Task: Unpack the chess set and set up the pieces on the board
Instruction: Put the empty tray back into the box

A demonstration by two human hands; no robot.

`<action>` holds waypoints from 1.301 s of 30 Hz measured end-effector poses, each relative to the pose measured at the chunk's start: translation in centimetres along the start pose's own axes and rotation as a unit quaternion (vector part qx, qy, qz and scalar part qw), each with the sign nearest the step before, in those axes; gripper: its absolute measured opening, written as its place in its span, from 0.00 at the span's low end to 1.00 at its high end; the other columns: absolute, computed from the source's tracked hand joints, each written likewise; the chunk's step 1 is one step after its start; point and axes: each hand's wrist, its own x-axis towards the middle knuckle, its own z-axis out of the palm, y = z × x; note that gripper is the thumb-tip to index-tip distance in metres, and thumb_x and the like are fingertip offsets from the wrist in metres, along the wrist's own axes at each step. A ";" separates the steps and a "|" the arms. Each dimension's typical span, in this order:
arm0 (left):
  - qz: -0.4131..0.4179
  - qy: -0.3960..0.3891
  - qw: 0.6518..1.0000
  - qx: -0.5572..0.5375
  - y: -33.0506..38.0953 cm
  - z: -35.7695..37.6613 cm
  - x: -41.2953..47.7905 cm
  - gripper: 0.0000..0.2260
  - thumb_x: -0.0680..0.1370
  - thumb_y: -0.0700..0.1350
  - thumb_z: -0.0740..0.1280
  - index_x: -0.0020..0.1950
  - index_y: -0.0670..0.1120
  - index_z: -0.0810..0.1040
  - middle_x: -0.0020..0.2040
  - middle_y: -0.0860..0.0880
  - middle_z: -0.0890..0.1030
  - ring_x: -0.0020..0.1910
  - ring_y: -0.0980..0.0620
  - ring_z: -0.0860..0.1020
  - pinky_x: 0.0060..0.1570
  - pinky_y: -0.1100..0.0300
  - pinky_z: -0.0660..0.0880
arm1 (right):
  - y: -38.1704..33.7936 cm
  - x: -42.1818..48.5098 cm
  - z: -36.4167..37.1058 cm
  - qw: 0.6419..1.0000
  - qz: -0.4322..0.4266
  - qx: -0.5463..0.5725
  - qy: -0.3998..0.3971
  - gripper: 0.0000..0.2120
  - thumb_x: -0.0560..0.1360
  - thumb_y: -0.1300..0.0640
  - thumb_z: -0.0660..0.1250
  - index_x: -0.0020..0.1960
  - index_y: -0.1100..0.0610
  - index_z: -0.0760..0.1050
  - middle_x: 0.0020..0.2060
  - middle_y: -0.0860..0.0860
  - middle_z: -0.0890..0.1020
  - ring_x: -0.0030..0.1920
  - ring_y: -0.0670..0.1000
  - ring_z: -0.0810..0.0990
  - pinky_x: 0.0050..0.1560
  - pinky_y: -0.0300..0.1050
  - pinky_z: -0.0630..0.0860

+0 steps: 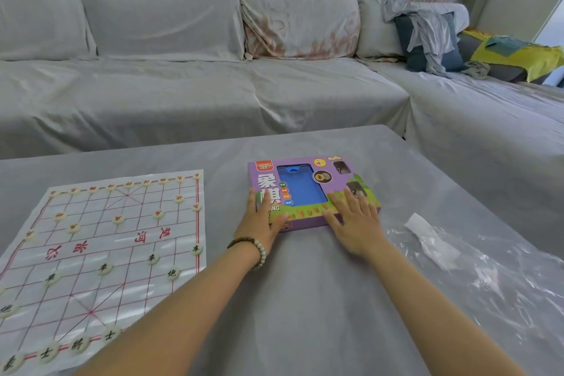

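A purple chess-set box (308, 168) with a blue window lies flat on the grey table, right of centre. My left hand (259, 220) rests on its near-left corner and my right hand (354, 220) lies flat on its near-right edge, fingers spread. Neither hand grips anything. To the left lies a thin white board sheet (106, 241) with red grid lines. Several round cream pieces with red characters (158, 214) stand on its far half. Several cream pieces with dark characters (152, 258) stand on its near half.
Crumpled clear plastic wrap (488, 278) with a white paper slip (421, 224) lies on the table at the right. The table's grey cover (305, 299) runs under everything. A covered grey sofa (183, 85) with cushions stands behind the table.
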 end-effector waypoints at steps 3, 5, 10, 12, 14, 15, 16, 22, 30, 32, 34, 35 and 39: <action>0.019 0.003 0.998 0.055 0.7 0.5 3.7 0.32 0.76 0.64 0.52 0.76 0.52 0.48 0.76 0.52 0.42 0.74 0.49 0.55 0.68 0.51 0.65 | 2.0 4.1 -1.6 0.999 0.031 -0.016 -0.025 0.24 0.79 0.38 0.44 0.75 0.38 0.49 0.77 0.46 0.44 0.76 0.54 0.40 0.73 0.55 0.39; 0.046 0.014 0.997 0.055 1.6 1.9 6.1 0.33 0.77 0.64 0.51 0.76 0.51 0.47 0.77 0.53 0.41 0.75 0.51 0.52 0.71 0.53 0.60 | 3.4 6.8 -2.3 0.998 0.051 -0.032 -0.031 0.24 0.79 0.37 0.44 0.74 0.37 0.49 0.77 0.46 0.44 0.76 0.55 0.40 0.73 0.56 0.40; 0.109 0.054 0.991 0.048 4.5 5.6 12.3 0.32 0.78 0.62 0.50 0.76 0.47 0.47 0.77 0.51 0.45 0.75 0.51 0.51 0.73 0.55 0.54 | 7.5 12.3 -3.4 0.995 0.093 -0.025 -0.013 0.23 0.78 0.36 0.44 0.73 0.34 0.48 0.76 0.44 0.42 0.76 0.58 0.39 0.73 0.58 0.40; 0.116 0.065 0.989 0.068 5.3 6.5 14.4 0.31 0.78 0.62 0.50 0.76 0.49 0.49 0.77 0.52 0.46 0.74 0.51 0.53 0.72 0.52 0.52 | 8.9 14.2 -3.7 0.994 0.103 -0.020 -0.013 0.23 0.78 0.36 0.44 0.73 0.35 0.48 0.76 0.44 0.42 0.75 0.58 0.39 0.73 0.57 0.39; 0.115 0.078 0.987 0.081 5.9 7.3 15.9 0.31 0.78 0.63 0.50 0.76 0.51 0.49 0.77 0.53 0.47 0.74 0.51 0.54 0.72 0.49 0.51 | 9.8 15.7 -4.0 0.994 0.105 -0.017 -0.014 0.24 0.78 0.36 0.44 0.73 0.35 0.48 0.76 0.44 0.42 0.75 0.58 0.38 0.73 0.57 0.38; 0.115 0.081 0.987 0.082 6.0 7.5 16.5 0.31 0.77 0.63 0.50 0.76 0.51 0.50 0.77 0.53 0.47 0.74 0.51 0.54 0.72 0.48 0.51 | 10.1 16.3 -4.0 0.994 0.105 -0.015 -0.014 0.24 0.78 0.36 0.44 0.73 0.35 0.48 0.76 0.43 0.42 0.75 0.57 0.38 0.73 0.57 0.38; 0.114 0.082 0.987 0.079 6.1 7.7 17.0 0.31 0.77 0.64 0.50 0.76 0.52 0.50 0.77 0.53 0.47 0.74 0.51 0.54 0.72 0.48 0.50 | 10.4 16.8 -4.1 0.995 0.102 -0.013 -0.014 0.24 0.78 0.36 0.44 0.73 0.35 0.48 0.76 0.43 0.42 0.75 0.57 0.38 0.73 0.57 0.38; 0.124 0.095 0.986 0.064 6.0 7.8 17.7 0.30 0.77 0.64 0.50 0.76 0.53 0.49 0.77 0.52 0.48 0.74 0.50 0.55 0.71 0.48 0.51 | 10.8 17.7 -4.4 0.996 0.093 0.000 -0.016 0.24 0.79 0.37 0.43 0.74 0.36 0.46 0.76 0.45 0.42 0.76 0.57 0.38 0.73 0.56 0.38; 0.113 0.065 0.991 0.027 5.7 7.1 12.3 0.30 0.78 0.63 0.47 0.76 0.51 0.46 0.76 0.48 0.55 0.72 0.48 0.60 0.71 0.50 0.56 | 14.2 5.7 -9.0 0.996 0.005 0.033 0.078 0.24 0.78 0.40 0.50 0.73 0.42 0.58 0.76 0.48 0.56 0.75 0.52 0.55 0.73 0.51 0.50; 0.109 0.053 0.992 0.044 5.3 7.0 9.9 0.30 0.78 0.63 0.46 0.76 0.49 0.50 0.70 0.47 0.66 0.67 0.47 0.66 0.69 0.51 0.59 | 17.0 0.9 -9.9 0.998 0.065 -0.003 0.021 0.30 0.73 0.33 0.44 0.73 0.39 0.56 0.76 0.47 0.55 0.75 0.52 0.53 0.73 0.53 0.47; 0.091 0.018 0.994 0.062 5.5 6.7 7.1 0.30 0.78 0.62 0.46 0.76 0.49 0.53 0.69 0.47 0.67 0.69 0.47 0.63 0.71 0.52 0.55 | 20.2 -4.1 -10.0 0.985 0.168 -0.048 -0.010 0.35 0.69 0.28 0.38 0.73 0.36 0.52 0.76 0.46 0.53 0.76 0.54 0.50 0.73 0.58 0.45; 0.079 0.002 0.995 0.065 5.8 6.6 5.8 0.29 0.78 0.62 0.46 0.76 0.50 0.53 0.71 0.47 0.65 0.72 0.48 0.59 0.72 0.52 0.52 | 21.1 -6.4 -10.1 0.976 0.213 -0.045 -0.016 0.37 0.67 0.26 0.37 0.73 0.36 0.51 0.76 0.46 0.52 0.76 0.55 0.50 0.73 0.60 0.46; 0.043 -0.048 0.998 0.025 6.9 7.1 0.3 0.27 0.79 0.61 0.47 0.76 0.52 0.52 0.75 0.48 0.59 0.75 0.49 0.51 0.73 0.53 0.44 | 19.5 -12.4 -8.8 0.963 0.214 0.166 -0.011 0.35 0.72 0.32 0.42 0.75 0.46 0.54 0.75 0.46 0.56 0.75 0.49 0.52 0.75 0.52 0.46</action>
